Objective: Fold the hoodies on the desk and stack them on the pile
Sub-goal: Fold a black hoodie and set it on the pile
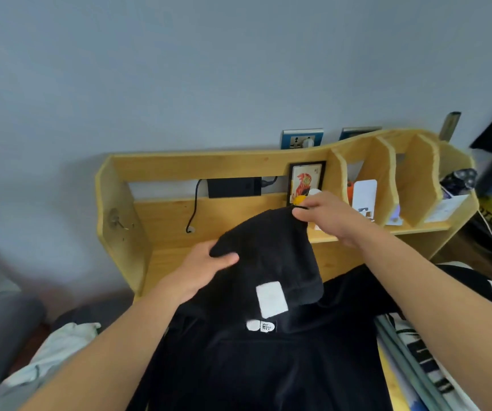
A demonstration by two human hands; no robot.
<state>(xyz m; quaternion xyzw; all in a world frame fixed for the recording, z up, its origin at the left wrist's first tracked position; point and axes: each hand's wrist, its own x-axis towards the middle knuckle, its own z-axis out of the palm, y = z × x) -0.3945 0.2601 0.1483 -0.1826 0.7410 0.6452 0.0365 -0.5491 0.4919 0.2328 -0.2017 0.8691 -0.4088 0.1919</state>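
A black hoodie (256, 360) lies spread on the desk in front of me, with a small white logo on its chest. Its hood (271, 256) is lifted off the desk, and a white label shows on its inside. My left hand (206, 268) grips the hood's left edge, thumb on top. My right hand (324, 218) pinches the hood's top right corner, raised in front of the shelf. A black sleeve with a white stripe (481, 283) reaches off to the right.
A wooden desk shelf (209, 164) with upright dividers stands against the wall behind the hoodie, holding a black adapter (234, 186), a framed picture (307, 180) and papers. White clothing (61, 348) lies at the lower left. Striped fabric (422, 360) lies at the lower right.
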